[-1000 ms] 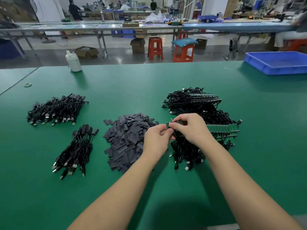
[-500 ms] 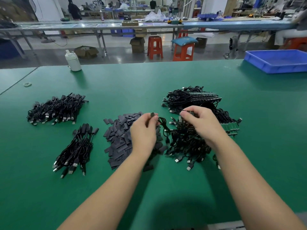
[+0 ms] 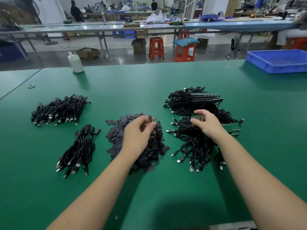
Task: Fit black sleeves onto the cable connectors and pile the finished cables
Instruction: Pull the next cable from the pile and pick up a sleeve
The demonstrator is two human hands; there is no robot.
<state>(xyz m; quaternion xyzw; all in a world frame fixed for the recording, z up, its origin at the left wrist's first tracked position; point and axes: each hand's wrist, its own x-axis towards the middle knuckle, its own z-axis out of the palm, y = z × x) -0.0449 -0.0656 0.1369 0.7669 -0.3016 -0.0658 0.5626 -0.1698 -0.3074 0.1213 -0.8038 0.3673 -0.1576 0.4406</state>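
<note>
Since the earlier frame, both hands have drawn apart. Left hand [image 3: 138, 130] pinches a small green connector [image 3: 150, 118] over the sleeve pile [image 3: 116, 135]; right hand [image 3: 206, 123] pinches a connector strip [image 3: 197, 118] above tangled cables [image 3: 196, 143], whose wiring is partly hidden. Finished cables [image 3: 58, 110] lie farther left.

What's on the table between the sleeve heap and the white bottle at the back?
Nothing: in the head view only bare green mat lies between the sleeve heap and the white bottle.
</note>
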